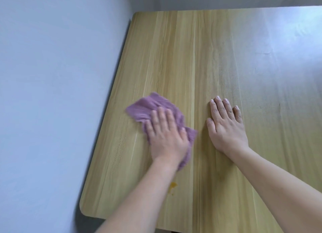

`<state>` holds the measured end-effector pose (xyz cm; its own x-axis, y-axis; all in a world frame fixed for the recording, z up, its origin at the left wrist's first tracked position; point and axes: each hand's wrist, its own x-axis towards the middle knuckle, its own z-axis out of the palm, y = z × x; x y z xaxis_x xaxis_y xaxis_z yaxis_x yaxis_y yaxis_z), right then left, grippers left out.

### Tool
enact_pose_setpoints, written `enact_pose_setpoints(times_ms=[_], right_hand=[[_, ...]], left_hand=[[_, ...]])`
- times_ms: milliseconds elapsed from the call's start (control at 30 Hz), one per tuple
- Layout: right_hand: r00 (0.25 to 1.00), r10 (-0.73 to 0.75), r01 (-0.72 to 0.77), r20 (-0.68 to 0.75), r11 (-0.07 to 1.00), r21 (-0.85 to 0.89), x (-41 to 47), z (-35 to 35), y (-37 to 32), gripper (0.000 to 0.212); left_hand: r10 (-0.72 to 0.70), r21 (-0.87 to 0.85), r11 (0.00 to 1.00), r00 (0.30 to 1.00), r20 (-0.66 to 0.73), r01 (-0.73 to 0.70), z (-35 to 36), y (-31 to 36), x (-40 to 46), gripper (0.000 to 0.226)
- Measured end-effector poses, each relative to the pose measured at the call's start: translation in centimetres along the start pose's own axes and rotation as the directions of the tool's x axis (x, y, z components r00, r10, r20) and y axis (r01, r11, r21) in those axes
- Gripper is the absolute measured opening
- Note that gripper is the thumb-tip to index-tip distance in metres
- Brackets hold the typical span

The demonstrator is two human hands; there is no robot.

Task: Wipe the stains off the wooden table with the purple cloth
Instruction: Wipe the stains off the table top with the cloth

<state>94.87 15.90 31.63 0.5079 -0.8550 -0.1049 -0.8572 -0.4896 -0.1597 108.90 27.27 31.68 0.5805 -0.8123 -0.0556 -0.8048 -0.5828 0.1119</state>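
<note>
A purple cloth (148, 108) lies crumpled on the light wooden table (191, 58), near its left side. My left hand (165, 137) presses flat on top of the cloth, fingers spread over it, and covers its middle. My right hand (226, 124) rests palm down on the bare wood to the right of the cloth, fingers together, holding nothing. A small yellow-orange stain (173, 185) shows on the table closer to me, just right of my left forearm.
A pale blue-grey wall (52, 93) runs close along the table's left edge. The table's rounded near-left corner (82, 210) is in view. Glare washes over the far right of the tabletop (287, 41).
</note>
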Motion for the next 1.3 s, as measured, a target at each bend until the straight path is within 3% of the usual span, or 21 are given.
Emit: enact_pose_setpoints(times_ms=[100,167,233,433,633,733,933,1033,1100,1200,1300], right_hand=[[1.0,0.0,0.0,-0.008,1.0,0.007,0.1,-0.1,-0.1,0.061],[1.0,-0.001,0.001,-0.005,1.0,0.011,0.2,-0.2,0.0,0.06],[1.0,-0.006,0.006,0.002,1.0,0.006,0.2,0.0,0.1,0.061],[1.0,-0.006,0.006,-0.027,1.0,0.012,0.1,0.3,0.0,0.061],[1.0,-0.023,0.023,-0.002,0.999,0.046,-2.3,0.2,-0.1,0.062],[0.998,-0.047,0.045,0.034,0.998,0.042,-6.3,0.3,0.6,0.062],[0.996,-0.048,0.048,0.072,0.999,0.007,-12.3,0.7,1.7,0.063],[0.997,-0.048,0.049,0.058,0.999,-0.008,-12.1,0.6,1.7,0.064],[0.997,-0.05,0.05,0.06,0.999,-0.008,-12.0,0.8,1.6,0.062],[0.997,-0.054,0.054,0.063,0.998,-0.008,-12.3,0.9,1.6,0.061],[0.997,-0.058,0.057,0.049,0.998,0.008,-12.1,0.8,1.6,0.06]], left_hand=[[0.226,0.014,0.974,0.971,0.075,-0.228,0.1,2.0,-1.4,0.074],[0.354,0.021,0.934,0.931,0.093,-0.357,-0.6,-0.7,-0.6,0.073],[0.386,0.024,0.92,0.917,0.105,-0.39,-1.1,-5.1,0.2,0.071],[0.03,-0.005,1.0,0.999,0.027,-0.029,-2.5,-15.6,-0.3,0.072],[-0.304,-0.028,0.953,0.952,-0.026,0.303,-1.4,-10.9,-1.2,0.067],[-0.352,-0.052,0.935,0.936,-0.014,0.351,-1.1,-5.7,-2.6,0.068],[-0.021,0.016,1.0,0.998,0.057,0.02,0.2,1.3,-6.9,0.073],[0.221,0.049,0.973,0.969,0.112,-0.227,-0.1,-1.0,-7.8,0.073],[0.277,0.085,0.954,0.953,0.125,-0.288,-0.5,-5.1,-7.7,0.07],[0.066,0.131,0.989,0.995,0.072,-0.075,-1.3,-12.1,-8.1,0.068],[-0.22,0.069,0.974,0.975,0.037,0.217,-1.6,-14.9,-8.6,0.07]])
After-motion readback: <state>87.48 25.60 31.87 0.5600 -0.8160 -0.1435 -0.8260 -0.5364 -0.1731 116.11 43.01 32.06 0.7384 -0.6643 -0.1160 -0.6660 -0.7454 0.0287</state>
